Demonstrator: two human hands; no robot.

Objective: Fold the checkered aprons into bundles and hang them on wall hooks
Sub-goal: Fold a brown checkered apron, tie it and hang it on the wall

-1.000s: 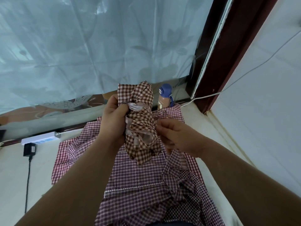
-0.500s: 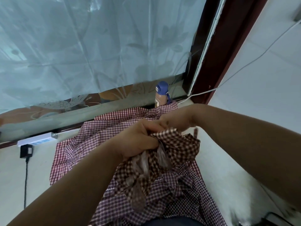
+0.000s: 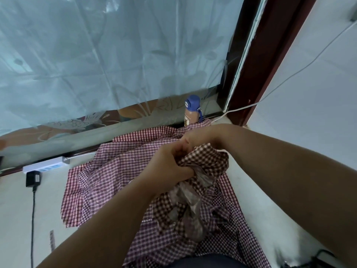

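Grips the brown checkered bundle [image 3: 204,163] in curled left hand [image 3: 168,167] fingers, holding it over red checkered aprons [image 3: 108,171] spread on the floor [image 3: 17,209]. Curls right hand [image 3: 195,136] at its top — cannot tell its hold.

Diffuse daylight is admitted through the translucent sheet [image 3: 116,55] at the top; the scene is rendered evenly bright with a cool blue cast, and only faint shadows are seen on the pale floor [image 3: 19,209]. Motion blur is recorded on the hanging part of the brown checkered apron [image 3: 206,161]. Straight lines such as the door frame [image 3: 270,55] are bowed by wide-angle distortion near the edges.
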